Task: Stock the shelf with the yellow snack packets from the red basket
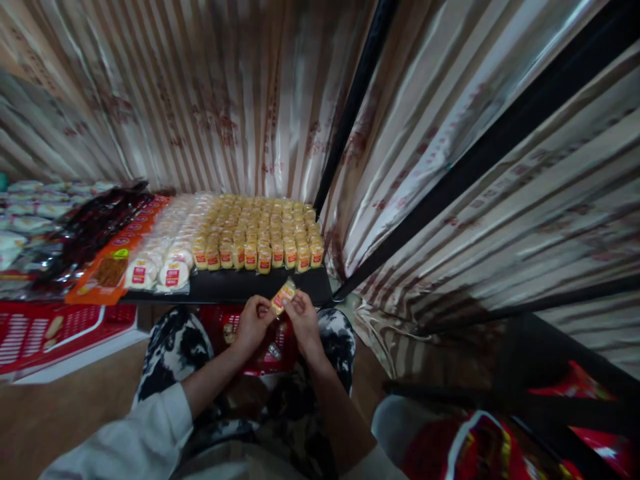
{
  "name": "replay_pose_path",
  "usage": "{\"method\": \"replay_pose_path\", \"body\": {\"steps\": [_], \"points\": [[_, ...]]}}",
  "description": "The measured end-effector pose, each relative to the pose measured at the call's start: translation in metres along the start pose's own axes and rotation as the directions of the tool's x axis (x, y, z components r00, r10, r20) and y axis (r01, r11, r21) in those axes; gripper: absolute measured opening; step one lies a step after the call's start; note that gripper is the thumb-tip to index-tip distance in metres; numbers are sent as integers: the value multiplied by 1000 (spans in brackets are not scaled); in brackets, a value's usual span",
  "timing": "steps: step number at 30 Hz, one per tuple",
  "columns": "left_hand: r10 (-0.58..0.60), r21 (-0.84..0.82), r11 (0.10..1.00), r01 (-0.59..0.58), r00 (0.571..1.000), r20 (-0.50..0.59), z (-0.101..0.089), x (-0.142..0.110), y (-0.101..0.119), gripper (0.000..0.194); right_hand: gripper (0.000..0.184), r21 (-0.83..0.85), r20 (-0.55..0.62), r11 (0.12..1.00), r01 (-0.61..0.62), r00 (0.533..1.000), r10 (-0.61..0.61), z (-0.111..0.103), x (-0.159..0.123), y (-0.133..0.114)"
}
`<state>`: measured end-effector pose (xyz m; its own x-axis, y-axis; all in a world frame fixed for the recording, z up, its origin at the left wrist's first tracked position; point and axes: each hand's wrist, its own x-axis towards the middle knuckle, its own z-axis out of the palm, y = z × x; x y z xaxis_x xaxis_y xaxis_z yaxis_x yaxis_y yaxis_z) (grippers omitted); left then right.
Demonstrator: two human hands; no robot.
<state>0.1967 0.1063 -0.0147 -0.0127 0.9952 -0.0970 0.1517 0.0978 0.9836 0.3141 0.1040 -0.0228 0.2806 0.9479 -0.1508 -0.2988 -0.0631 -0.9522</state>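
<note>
Head view: clock directions are read from the held packet. A small yellow packet [283, 297] is held in the air just in front of the near edge of a black shelf [240, 288]. It lies tilted, its long axis running from about 7 o'clock to 1 o'clock, with its printed face turned up; the print is red and yellow, too small to read.

The fingers of the left hand [255, 321] are pinched together on the packet's 7–8 o'clock end. The fingers of the right hand [303, 320] are closed on its 3 o'clock side, the thumb laid over the face.

At 11 o'clock, rows of matching yellow packets [260, 230] stand upright on the shelf, long axes toward 12 o'clock; the front row shows red labels, illegible here. Between 9 and 10 o'clock are white round packets [173, 272], also red-labelled, then an orange bag [107, 270] with a yellow-green badge and dark shiny bags [95, 227]. A red basket [30, 337] lies near 9 o'clock, and a red container [256, 365] near 6–7 o'clock, between the knees. At 12 o'clock hangs a striped curtain [225, 87] with reddish printing, likewise unreadable.
</note>
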Motion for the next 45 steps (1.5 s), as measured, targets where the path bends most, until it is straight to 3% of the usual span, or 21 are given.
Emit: {"method": "replay_pose_path", "body": {"steps": [3, 7, 11, 15, 20, 30, 34, 38, 41, 45], "points": [[57, 64, 996, -56, 998, -9, 8, 6, -4, 10, 40, -121, -22, 992, 41, 999, -44, -4, 12, 5], [220, 230, 947, -226, 974, 50, 13, 17, -4, 4, 44, -230, -36, 968, 97, 993, -109, -8, 33, 5], [310, 379, 866, -327, 945, 107, 13, 25, 1, 16, 44, -296, -40, 939, 173, 980, -193, -4, 50, 2], [285, 459, 833, -308, 951, 120, 17, 29, 2, 32, 39, -389, -32, 886, 252, 958, -286, 6, 60, -2], [349, 497, 798, -342, 934, 83, 20, 31, 1, 40, 26, -505, -4, 803, 315, 930, -367, 19, 64, -7], [277, 610, 708, -354, 935, 221, 20, 47, 2, 47, 24, -613, 16, 700, 367, 891, -453, 26, 70, 4], [309, 588, 719, -369, 929, 206, 20, 53, -2, 45, 29, -592, 83, 666, 453, 857, -509, 23, 67, 8], [373, 521, 759, -391, 916, 144, 20, 57, -9, 46, 33, -688, 109, 555, 468, 822, -559, 21, 64, 9], [356, 495, 783, -376, 924, 140, 20, 58, -12, 48, 37, -740, 114, 503, 447, 820, -561, 21, 64, 12], [320, 477, 804, -355, 935, 155, 19, 61, -13, 53, 41, -728, 148, 497, 472, 816, -558, 20, 68, 16]]}}
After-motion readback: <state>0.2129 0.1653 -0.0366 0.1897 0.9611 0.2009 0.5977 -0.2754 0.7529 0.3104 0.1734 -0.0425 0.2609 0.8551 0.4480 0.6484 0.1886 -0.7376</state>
